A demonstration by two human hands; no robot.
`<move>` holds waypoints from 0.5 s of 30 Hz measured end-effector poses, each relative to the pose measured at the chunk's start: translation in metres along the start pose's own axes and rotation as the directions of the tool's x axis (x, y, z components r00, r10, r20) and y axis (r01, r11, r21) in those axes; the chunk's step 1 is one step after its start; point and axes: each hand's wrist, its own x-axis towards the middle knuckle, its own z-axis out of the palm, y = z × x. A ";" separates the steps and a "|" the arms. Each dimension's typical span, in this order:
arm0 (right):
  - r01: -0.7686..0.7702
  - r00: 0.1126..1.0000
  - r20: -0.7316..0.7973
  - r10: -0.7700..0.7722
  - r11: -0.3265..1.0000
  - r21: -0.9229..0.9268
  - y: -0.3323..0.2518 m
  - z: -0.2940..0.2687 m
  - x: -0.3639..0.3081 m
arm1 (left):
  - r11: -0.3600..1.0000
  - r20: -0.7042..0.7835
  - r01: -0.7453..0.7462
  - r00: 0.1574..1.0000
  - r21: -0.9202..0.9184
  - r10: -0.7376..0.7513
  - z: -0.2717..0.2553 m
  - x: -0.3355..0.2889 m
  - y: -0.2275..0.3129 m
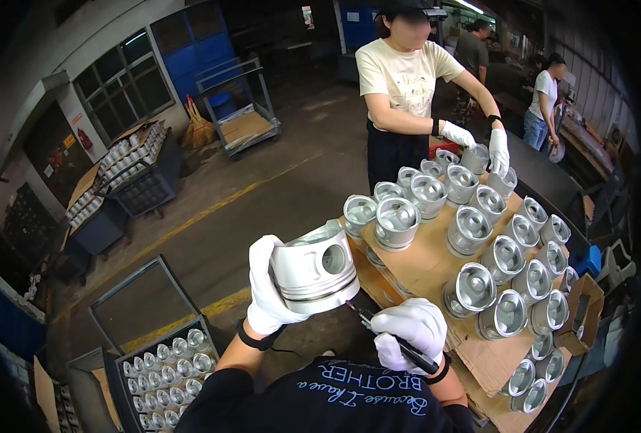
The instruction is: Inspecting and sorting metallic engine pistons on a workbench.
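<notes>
Left grip (266, 292): was closed, in a white glove, on a silver piston (302, 278), which was grasped at its left side and lower left edge.
Held piston: was kept within the left grip, with most of its body left exposed to the right of the fingers; it was slightly tilted, with the grooved end turned down and a round side hole (333, 260) on the right.
Right grip (412, 333): was closed, also gloved, on a black pen-like tool (418, 355).
Tool tip (351, 306): was pointed up and left out of the right grip, toward the grooved lower edge; whether contact was made could not be told.
Standing pistons (472, 289): were spread beyond and to the right of the right grip, on a cardboard sheet (418, 270).
Metal crate (160, 337): was placed below and left of the left grip, with more pistons (180, 348) arranged in rows inside.
Co-worker's gloved hands (499, 155): were placed at pistons well beyond the right grip.
</notes>
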 end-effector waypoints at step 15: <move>-0.040 0.999 -0.020 0.041 0.999 0.021 0.005 -0.004 -0.001 | 0.689 0.063 0.242 0.959 -0.683 -0.275 0.016 0.015 0.028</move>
